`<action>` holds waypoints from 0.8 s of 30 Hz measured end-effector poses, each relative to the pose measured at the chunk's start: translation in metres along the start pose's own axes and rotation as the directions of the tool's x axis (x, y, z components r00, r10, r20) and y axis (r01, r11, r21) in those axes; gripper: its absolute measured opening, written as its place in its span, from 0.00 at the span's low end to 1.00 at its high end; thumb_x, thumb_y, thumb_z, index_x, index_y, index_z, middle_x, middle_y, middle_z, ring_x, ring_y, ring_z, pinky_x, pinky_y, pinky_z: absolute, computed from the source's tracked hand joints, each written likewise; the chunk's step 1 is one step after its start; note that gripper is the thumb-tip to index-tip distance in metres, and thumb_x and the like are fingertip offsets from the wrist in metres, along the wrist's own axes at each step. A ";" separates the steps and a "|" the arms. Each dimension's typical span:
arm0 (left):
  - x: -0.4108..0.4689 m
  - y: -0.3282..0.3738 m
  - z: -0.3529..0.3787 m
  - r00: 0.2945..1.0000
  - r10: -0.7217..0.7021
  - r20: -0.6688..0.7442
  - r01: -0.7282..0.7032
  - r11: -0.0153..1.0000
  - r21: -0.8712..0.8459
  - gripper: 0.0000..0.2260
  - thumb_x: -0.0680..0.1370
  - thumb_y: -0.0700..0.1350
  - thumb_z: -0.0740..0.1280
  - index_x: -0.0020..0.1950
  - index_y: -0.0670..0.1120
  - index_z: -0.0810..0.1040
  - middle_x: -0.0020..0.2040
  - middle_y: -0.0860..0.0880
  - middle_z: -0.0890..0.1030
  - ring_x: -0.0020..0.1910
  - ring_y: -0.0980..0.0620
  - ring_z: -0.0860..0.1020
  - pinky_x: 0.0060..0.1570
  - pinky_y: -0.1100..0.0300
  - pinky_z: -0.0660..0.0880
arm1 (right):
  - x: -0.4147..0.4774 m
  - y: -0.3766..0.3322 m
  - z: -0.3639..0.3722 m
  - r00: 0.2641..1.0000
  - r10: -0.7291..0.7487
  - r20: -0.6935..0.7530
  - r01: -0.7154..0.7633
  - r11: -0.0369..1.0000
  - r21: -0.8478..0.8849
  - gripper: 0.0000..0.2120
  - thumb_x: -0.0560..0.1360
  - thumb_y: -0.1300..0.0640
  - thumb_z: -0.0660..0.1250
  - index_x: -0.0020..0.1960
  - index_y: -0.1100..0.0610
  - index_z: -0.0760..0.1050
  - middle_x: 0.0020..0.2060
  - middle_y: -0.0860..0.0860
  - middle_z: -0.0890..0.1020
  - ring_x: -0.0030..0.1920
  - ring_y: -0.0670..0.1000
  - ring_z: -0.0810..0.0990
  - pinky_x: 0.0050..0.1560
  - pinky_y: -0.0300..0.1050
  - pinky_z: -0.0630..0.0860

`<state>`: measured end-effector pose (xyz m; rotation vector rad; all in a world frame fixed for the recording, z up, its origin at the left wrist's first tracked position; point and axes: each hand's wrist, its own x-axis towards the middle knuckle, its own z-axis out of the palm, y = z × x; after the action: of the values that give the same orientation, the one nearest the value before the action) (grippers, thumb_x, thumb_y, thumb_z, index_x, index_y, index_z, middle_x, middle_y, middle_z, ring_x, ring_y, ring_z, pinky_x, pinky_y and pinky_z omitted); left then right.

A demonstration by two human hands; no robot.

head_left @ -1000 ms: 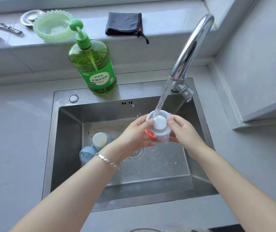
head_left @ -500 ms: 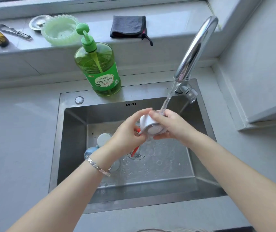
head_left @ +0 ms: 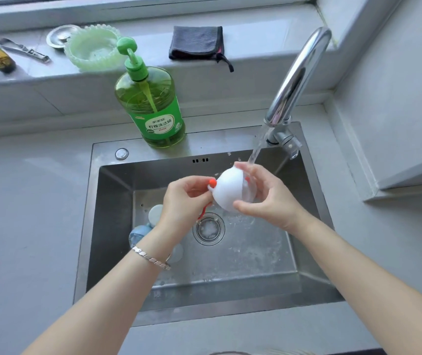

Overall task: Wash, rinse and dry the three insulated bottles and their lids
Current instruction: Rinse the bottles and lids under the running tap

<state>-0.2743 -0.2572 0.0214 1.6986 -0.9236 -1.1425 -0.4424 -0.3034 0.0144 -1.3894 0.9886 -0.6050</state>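
Over the steel sink [head_left: 112, 226] I hold a white domed lid [head_left: 227, 190] with an orange strap. Its dome faces me, tilted onto its side. My right hand [head_left: 263, 198] grips it by the rim, fingers on top and thumb below. My left hand [head_left: 184, 198] pinches the orange part at its left edge. Water runs from the chrome tap [head_left: 297, 78] and lands on my right fingers just above the lid. A pale blue bottle [head_left: 140, 233] and a pale round lid [head_left: 155, 213] lie in the basin's left side, partly hidden by my left wrist.
A green pump bottle of dish soap [head_left: 153, 106] stands on the sink's back rim. On the sill behind lie a dark folded cloth [head_left: 195, 42], a green scalloped dish [head_left: 94, 49], a metal strainer [head_left: 58, 35] and tongs [head_left: 25, 49]. The drain [head_left: 208, 229] is below my hands.
The lid has been turned from open side up to dome towards me. My left hand has shifted from cupping it to pinching the orange strap. The view has tilted slightly.
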 end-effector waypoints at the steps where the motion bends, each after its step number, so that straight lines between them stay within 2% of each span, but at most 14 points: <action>1: 0.000 0.003 0.001 1.000 0.009 -0.006 -0.009 1.000 0.000 0.05 0.72 0.37 0.73 0.43 0.47 0.82 0.34 0.50 0.83 0.26 0.59 0.76 0.28 0.67 0.73 | 0.001 -0.001 0.001 1.000 0.012 0.008 -0.012 1.000 0.000 0.28 0.62 0.58 0.71 0.60 0.42 0.70 0.60 0.45 0.75 0.57 0.44 0.77 0.59 0.42 0.74; 4: 0.004 0.013 0.009 0.998 0.060 0.021 -0.060 0.998 0.025 0.06 0.71 0.40 0.74 0.47 0.42 0.84 0.34 0.50 0.83 0.25 0.61 0.74 0.26 0.68 0.71 | 0.002 -0.004 0.000 0.999 0.042 -0.013 -0.041 0.999 0.030 0.27 0.64 0.56 0.70 0.61 0.45 0.69 0.55 0.44 0.75 0.45 0.38 0.79 0.44 0.34 0.76; 7: 0.009 0.016 0.018 0.991 0.118 0.066 -0.123 0.990 0.074 0.06 0.72 0.38 0.72 0.49 0.42 0.84 0.34 0.52 0.82 0.26 0.64 0.74 0.30 0.71 0.69 | 0.000 0.000 -0.007 0.994 0.068 -0.090 -0.057 0.992 0.114 0.22 0.64 0.54 0.71 0.57 0.45 0.71 0.50 0.46 0.76 0.41 0.37 0.78 0.39 0.32 0.75; 9: 0.012 0.017 0.024 0.980 0.172 0.101 -0.189 0.964 0.189 0.05 0.73 0.38 0.70 0.48 0.43 0.84 0.36 0.52 0.81 0.30 0.64 0.75 0.35 0.72 0.69 | -0.005 0.004 -0.013 0.986 0.105 -0.129 -0.088 0.988 0.128 0.23 0.62 0.50 0.72 0.57 0.46 0.72 0.49 0.45 0.77 0.42 0.40 0.78 0.40 0.34 0.75; 11: 0.014 0.017 0.031 0.946 0.277 0.167 -0.321 0.862 0.392 0.07 0.76 0.42 0.67 0.48 0.41 0.83 0.37 0.50 0.80 0.35 0.58 0.76 0.39 0.67 0.71 | -0.010 0.009 -0.016 0.973 0.151 -0.178 -0.120 0.978 0.174 0.26 0.59 0.44 0.73 0.55 0.45 0.73 0.48 0.46 0.78 0.43 0.44 0.77 0.41 0.39 0.75; 13: 0.012 0.016 0.037 0.894 0.366 0.257 -0.447 0.710 0.544 0.14 0.79 0.50 0.61 0.47 0.41 0.81 0.38 0.46 0.80 0.39 0.47 0.76 0.42 0.55 0.72 | -0.013 0.012 -0.018 0.959 0.181 -0.217 -0.129 0.964 0.231 0.27 0.56 0.40 0.71 0.54 0.45 0.73 0.47 0.48 0.78 0.43 0.47 0.76 0.42 0.42 0.75; 14: 0.011 0.017 0.039 0.882 0.379 0.279 -0.469 0.664 0.582 0.16 0.79 0.52 0.60 0.46 0.42 0.80 0.38 0.46 0.79 0.39 0.46 0.75 0.41 0.53 0.72 | -0.014 0.013 -0.018 0.955 0.187 -0.230 -0.129 0.960 0.248 0.28 0.56 0.40 0.70 0.54 0.46 0.73 0.47 0.48 0.78 0.43 0.47 0.76 0.42 0.43 0.75; 16: 0.012 0.020 0.039 0.897 0.343 0.278 -0.440 0.641 0.629 0.16 0.80 0.54 0.59 0.39 0.47 0.76 0.34 0.51 0.76 0.35 0.50 0.72 0.36 0.56 0.69 | -0.015 0.014 -0.021 0.950 0.195 -0.243 -0.127 0.954 0.271 0.28 0.56 0.39 0.70 0.55 0.47 0.73 0.47 0.49 0.78 0.43 0.47 0.76 0.40 0.41 0.75; 19: 0.014 0.023 0.036 0.958 0.212 0.195 -0.288 0.738 0.610 0.24 0.78 0.59 0.59 0.27 0.47 0.65 0.24 0.52 0.67 0.25 0.53 0.65 0.28 0.59 0.60 | -0.016 0.014 -0.021 0.949 0.202 -0.244 -0.141 0.959 0.246 0.28 0.56 0.38 0.69 0.53 0.47 0.74 0.46 0.47 0.78 0.41 0.45 0.76 0.38 0.36 0.74; 22: 0.016 0.022 0.027 0.975 0.028 0.221 -0.096 0.947 0.306 0.22 0.80 0.53 0.59 0.29 0.44 0.72 0.21 0.54 0.68 0.21 0.55 0.65 0.27 0.62 0.64 | -0.012 0.015 -0.018 0.953 0.239 -0.187 -0.189 0.950 0.249 0.29 0.58 0.37 0.67 0.55 0.50 0.75 0.47 0.50 0.79 0.42 0.46 0.77 0.38 0.38 0.74; 24: 0.013 0.020 0.018 0.965 -0.072 0.253 0.051 0.995 0.086 0.16 0.81 0.46 0.59 0.36 0.43 0.78 0.22 0.55 0.71 0.20 0.58 0.67 0.25 0.66 0.67 | -0.007 0.012 -0.013 0.949 0.299 -0.100 -0.258 0.919 0.299 0.25 0.63 0.38 0.66 0.56 0.51 0.75 0.47 0.52 0.79 0.42 0.48 0.78 0.36 0.40 0.75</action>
<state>-0.2896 -0.2810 0.0323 1.6779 -1.0932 -1.4081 -0.4587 -0.3028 0.0056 -0.9404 1.1438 -0.6095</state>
